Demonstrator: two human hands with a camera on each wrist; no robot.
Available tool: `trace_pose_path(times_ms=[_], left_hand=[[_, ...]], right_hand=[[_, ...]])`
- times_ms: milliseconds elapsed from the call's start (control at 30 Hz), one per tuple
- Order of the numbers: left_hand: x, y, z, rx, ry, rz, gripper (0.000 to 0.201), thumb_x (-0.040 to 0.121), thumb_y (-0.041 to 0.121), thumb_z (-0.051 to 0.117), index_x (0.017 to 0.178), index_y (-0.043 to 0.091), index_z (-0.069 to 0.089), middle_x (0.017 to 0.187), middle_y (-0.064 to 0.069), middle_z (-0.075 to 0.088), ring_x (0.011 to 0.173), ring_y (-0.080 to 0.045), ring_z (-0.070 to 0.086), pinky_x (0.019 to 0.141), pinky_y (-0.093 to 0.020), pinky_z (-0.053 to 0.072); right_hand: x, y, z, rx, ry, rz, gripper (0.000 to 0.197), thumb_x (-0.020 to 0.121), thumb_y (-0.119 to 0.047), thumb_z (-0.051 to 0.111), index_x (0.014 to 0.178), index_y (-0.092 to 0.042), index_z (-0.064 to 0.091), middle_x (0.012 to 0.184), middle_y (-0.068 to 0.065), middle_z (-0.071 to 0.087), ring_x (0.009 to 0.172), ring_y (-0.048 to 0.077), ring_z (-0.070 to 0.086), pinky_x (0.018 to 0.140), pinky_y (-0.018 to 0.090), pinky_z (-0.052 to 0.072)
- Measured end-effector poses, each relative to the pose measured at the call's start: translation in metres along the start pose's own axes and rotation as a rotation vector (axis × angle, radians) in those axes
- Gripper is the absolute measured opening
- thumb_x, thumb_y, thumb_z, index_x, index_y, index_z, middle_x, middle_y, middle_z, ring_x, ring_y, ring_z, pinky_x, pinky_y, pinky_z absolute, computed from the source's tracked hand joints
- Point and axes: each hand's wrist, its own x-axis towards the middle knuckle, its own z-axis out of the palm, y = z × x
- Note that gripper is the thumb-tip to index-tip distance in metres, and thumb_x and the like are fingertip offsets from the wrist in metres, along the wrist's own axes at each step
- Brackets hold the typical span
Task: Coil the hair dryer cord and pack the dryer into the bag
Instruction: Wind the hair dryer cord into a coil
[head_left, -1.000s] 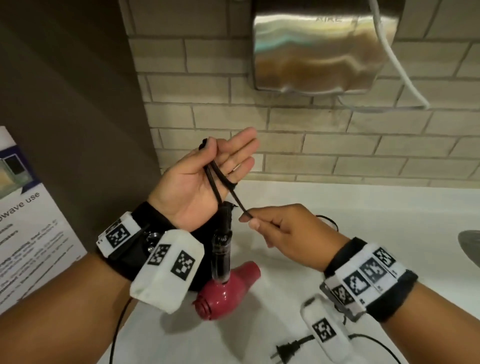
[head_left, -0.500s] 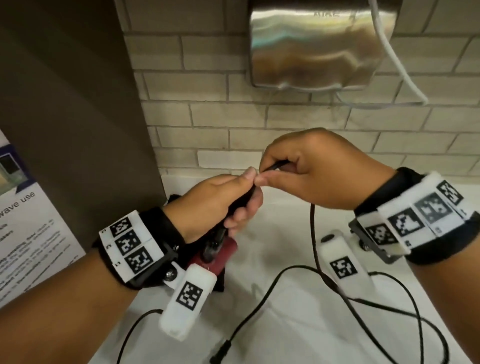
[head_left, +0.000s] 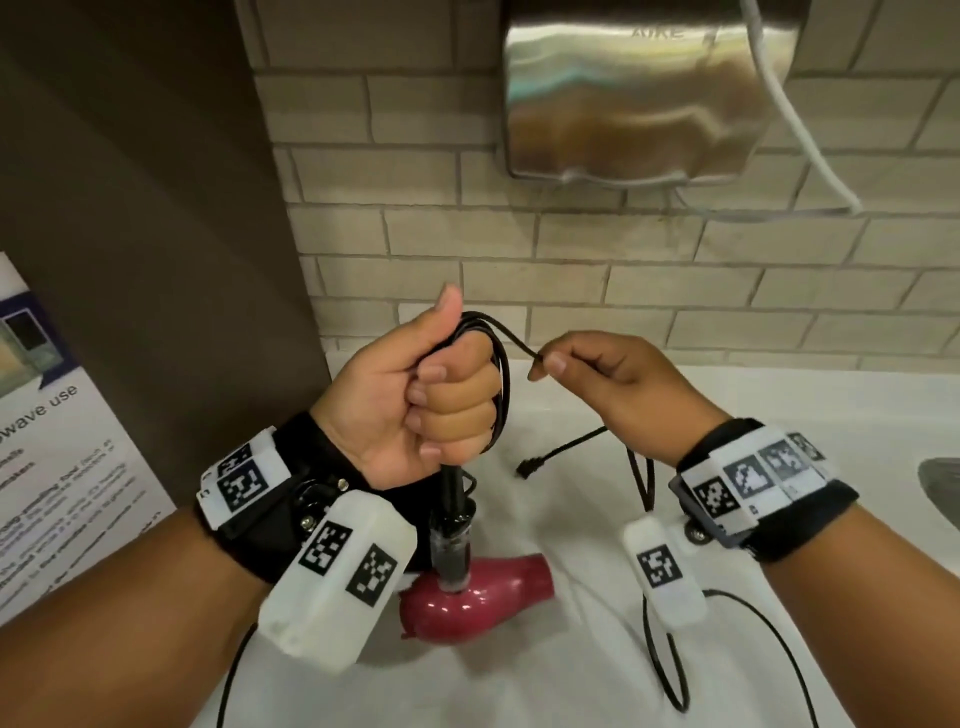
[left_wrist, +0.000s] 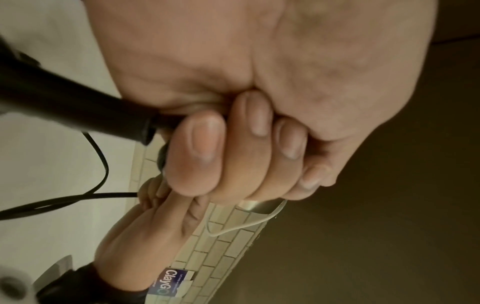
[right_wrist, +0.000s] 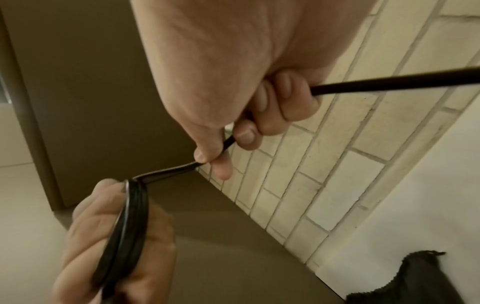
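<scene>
A magenta hair dryer (head_left: 478, 592) hangs nozzle-sideways just above the white counter (head_left: 571, 675) by its black handle (head_left: 451, 519). My left hand (head_left: 441, 405) is a raised fist that grips the handle's top end (left_wrist: 78, 111). Loops of black cord (head_left: 501, 384) run over the back of its fingers (right_wrist: 124, 226). My right hand (head_left: 597, 374) is to the right and pinches the cord (right_wrist: 207, 158) between thumb and forefinger, taut from the loops. The plug (head_left: 527, 467) dangles below. The black bag (right_wrist: 415, 283) lies on the counter, seen only in the right wrist view.
A steel hand dryer (head_left: 639, 93) with a white cable (head_left: 800, 135) is on the tiled wall ahead. A brown partition (head_left: 156, 208) and a poster (head_left: 52, 467) stand at the left. A sink rim (head_left: 940, 483) shows at the right edge.
My left fist has turned upright and risen, with cord now looped over it. My right hand has moved off it to the right, drawing the cord out. The dryer body shows again below.
</scene>
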Motion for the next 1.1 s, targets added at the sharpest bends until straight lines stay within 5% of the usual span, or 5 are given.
trace_pose_path(times_ms=[167, 267, 467, 767, 1100], left_hand=[[0.006, 0.006, 0.003, -0.052, 0.092, 0.213, 0.047, 0.103, 0.038, 0.033, 0.064, 0.015, 0.045, 0.050, 0.003, 0.033, 0.040, -0.011, 0.033, 0.047, -0.027, 0.034], [0.009, 0.010, -0.002, -0.024, 0.238, 0.378, 0.044, 0.103, 0.035, 0.035, 0.075, 0.011, 0.058, 0.081, -0.006, 0.071, 0.091, -0.024, 0.072, 0.085, -0.036, 0.058], [0.021, -0.007, -0.013, 0.596, 0.589, 0.428, 0.034, 0.105, 0.025, 0.040, 0.119, 0.004, 0.064, 0.128, -0.015, 0.069, 0.131, -0.024, 0.058, 0.116, -0.043, 0.038], [0.030, -0.020, 0.004, 1.069, 0.501, -0.037, 0.060, 0.102, 0.053, 0.031, 0.072, 0.007, 0.055, 0.057, -0.008, 0.043, 0.049, -0.023, 0.041, 0.060, -0.035, 0.040], [0.002, -0.001, -0.006, 0.110, 0.005, -0.149, 0.053, 0.098, 0.049, 0.046, 0.058, 0.016, 0.035, 0.047, 0.003, 0.018, 0.036, -0.012, 0.012, 0.043, -0.030, 0.025]], right_hand=[[-0.026, 0.009, 0.020, -0.192, 0.037, 0.015, 0.022, 0.097, -0.047, 0.050, 0.099, -0.036, 0.070, 0.093, -0.006, 0.076, 0.089, 0.014, 0.070, 0.083, 0.040, 0.058], [-0.039, 0.007, 0.028, -0.466, -0.025, -0.078, 0.031, 0.101, -0.049, 0.042, 0.096, -0.029, 0.065, 0.081, -0.005, 0.071, 0.075, 0.014, 0.065, 0.069, 0.038, 0.055], [-0.041, -0.034, 0.012, -0.881, 0.003, -0.320, 0.036, 0.100, -0.045, 0.037, 0.086, -0.025, 0.064, 0.074, -0.007, 0.063, 0.060, 0.019, 0.061, 0.048, 0.032, 0.044], [-0.008, -0.075, -0.039, -0.850, -0.016, -0.480, 0.019, 0.089, -0.047, 0.065, 0.087, -0.028, 0.070, 0.067, -0.019, 0.039, 0.058, 0.007, 0.041, 0.050, 0.026, 0.038], [0.020, -0.020, -0.038, -0.369, -0.015, -0.085, 0.030, 0.093, -0.051, 0.054, 0.082, -0.026, 0.067, 0.066, -0.009, 0.063, 0.061, 0.008, 0.056, 0.063, 0.032, 0.046]])
